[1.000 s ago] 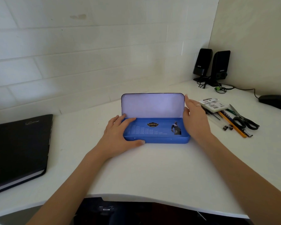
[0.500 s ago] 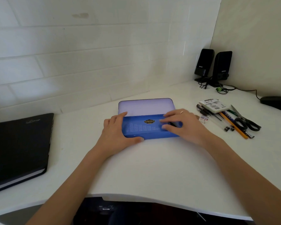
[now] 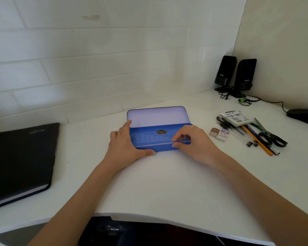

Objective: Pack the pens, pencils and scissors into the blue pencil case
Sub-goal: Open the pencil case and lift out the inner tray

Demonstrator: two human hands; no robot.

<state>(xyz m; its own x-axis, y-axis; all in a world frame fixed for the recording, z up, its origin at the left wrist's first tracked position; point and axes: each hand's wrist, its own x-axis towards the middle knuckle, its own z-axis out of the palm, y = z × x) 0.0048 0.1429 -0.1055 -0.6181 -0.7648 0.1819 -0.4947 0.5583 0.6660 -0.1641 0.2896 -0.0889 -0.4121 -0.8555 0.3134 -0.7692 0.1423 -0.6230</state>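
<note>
Here the blue pencil case (image 3: 160,137) lies open mid-desk (image 3: 149,183), its pale lid (image 3: 157,116) tipped back. The left hand (image 3: 124,146) grips the case's left end, thumb along the front edge. The right hand (image 3: 192,144) pinches the front rim near the right end. Pens (image 3: 228,125), pencils (image 3: 256,139) and scissors (image 3: 268,135) lie well to the right, beside two small erasers (image 3: 219,134).

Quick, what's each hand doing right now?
Left hand: gripping the left end of the blue pencil case.
Right hand: fingertips pinched at the case's front right edge; what they pinch cannot be told.
</note>
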